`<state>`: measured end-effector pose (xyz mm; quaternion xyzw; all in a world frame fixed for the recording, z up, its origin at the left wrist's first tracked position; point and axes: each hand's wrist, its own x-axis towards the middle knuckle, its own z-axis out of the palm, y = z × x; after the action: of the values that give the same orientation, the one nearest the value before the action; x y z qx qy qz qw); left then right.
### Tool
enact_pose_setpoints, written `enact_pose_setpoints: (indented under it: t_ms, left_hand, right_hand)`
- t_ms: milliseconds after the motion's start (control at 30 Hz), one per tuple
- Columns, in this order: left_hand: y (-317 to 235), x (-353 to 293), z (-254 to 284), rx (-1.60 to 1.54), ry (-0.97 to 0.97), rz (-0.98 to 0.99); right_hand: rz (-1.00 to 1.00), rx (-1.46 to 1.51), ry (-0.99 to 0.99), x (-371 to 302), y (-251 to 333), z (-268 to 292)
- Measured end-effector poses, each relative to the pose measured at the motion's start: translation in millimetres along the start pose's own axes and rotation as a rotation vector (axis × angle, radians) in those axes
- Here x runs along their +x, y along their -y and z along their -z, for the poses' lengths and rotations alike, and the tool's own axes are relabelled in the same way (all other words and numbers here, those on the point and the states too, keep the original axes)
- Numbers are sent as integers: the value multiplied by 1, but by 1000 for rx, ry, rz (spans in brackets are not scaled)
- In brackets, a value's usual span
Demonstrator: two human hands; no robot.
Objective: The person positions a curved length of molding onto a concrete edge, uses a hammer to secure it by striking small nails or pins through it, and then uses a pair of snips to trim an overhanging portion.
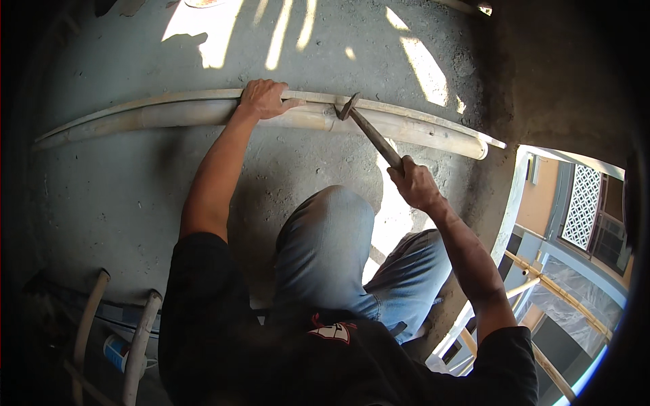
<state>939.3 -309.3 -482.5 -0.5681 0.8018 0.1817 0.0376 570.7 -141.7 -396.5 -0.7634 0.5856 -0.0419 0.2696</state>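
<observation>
A long bamboo pole [169, 115] lies across the concrete floor in front of my knees, with a thin wooden strip [399, 110] running along its far side. My left hand [265, 99] is wrapped over the strip and the pole left of their middle, pressing them together. In my right hand [416, 184] is a hammer [376, 135], gripped near the end of its handle. Its head rests at or just above the strip and pole, right of my left hand; whether it touches cannot be made out.
Rough concrete floor [101, 203] spreads around me, with sunlit patches beyond the pole. An opening at the right looks out on bamboo scaffolding [562, 294] and a neighbouring building. At the lower left stand wooden poles [142, 338] beside a blue and white container [116, 352].
</observation>
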Motion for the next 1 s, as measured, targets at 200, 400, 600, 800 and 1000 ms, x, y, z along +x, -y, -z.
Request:
enact_pose_setpoints:
  t_ms: [200,400,600,800,1000]
  left_hand:
    - [17,-10,-2,64,23,-7]
    - [14,3,6,41,42,17]
    - [7,-2,9,-13,64,-10]
    - [11,-10,-3,-24,28,-18]
    - [18,-24,-17,-27,27,-14]
  right_hand:
    - [-71,637,-522,46,90,107]
    - [-112,-23,-21,26,14,26]
    - [-126,711,-637,23,71,81]
    - [-315,578,-357,-39,9,7]
    - [-411,729,-346,-60,33,8]
